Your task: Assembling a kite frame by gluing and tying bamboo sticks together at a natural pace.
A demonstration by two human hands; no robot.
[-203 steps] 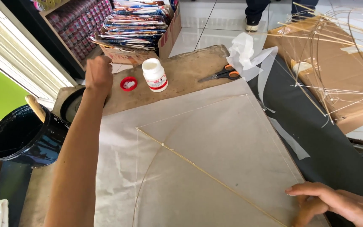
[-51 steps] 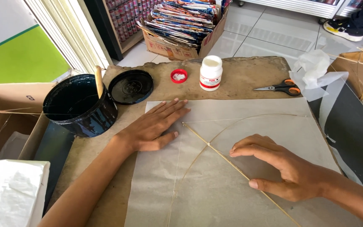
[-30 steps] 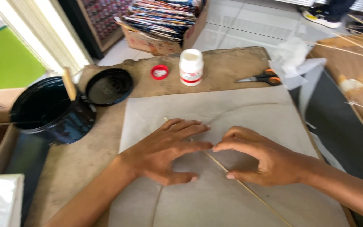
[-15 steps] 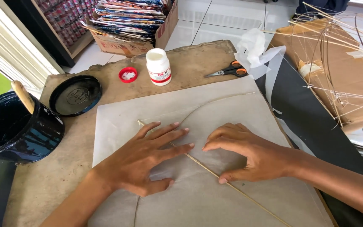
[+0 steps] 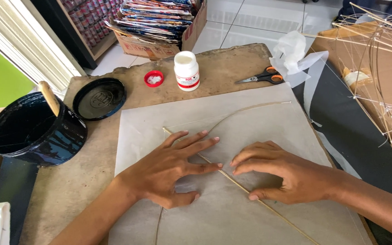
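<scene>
A sheet of pale thin paper (image 5: 259, 122) lies flat on a brown board (image 5: 91, 154). A thin bamboo stick (image 5: 277, 213) runs diagonally across the sheet, and a curved bamboo strip (image 5: 246, 110) arcs over its upper part. My left hand (image 5: 171, 170) rests palm down on the paper, fingers spread, fingertips against the stick. My right hand (image 5: 280, 174) is arched over the stick just to the right, its fingertips pressing the paper beside it. Neither hand grips anything.
A black tin (image 5: 32, 131) with a stick in it stands at the left, its lid (image 5: 98, 97) beside it. A white glue bottle (image 5: 186, 71), red cap (image 5: 154, 78) and orange-handled scissors (image 5: 262, 76) lie at the back. Bamboo kite frames (image 5: 377, 59) sit right; a box of magazines (image 5: 159, 22) behind.
My left hand came back from the far left of the board onto the paper. Both hands have drawn together along the stick, and the view has shifted.
</scene>
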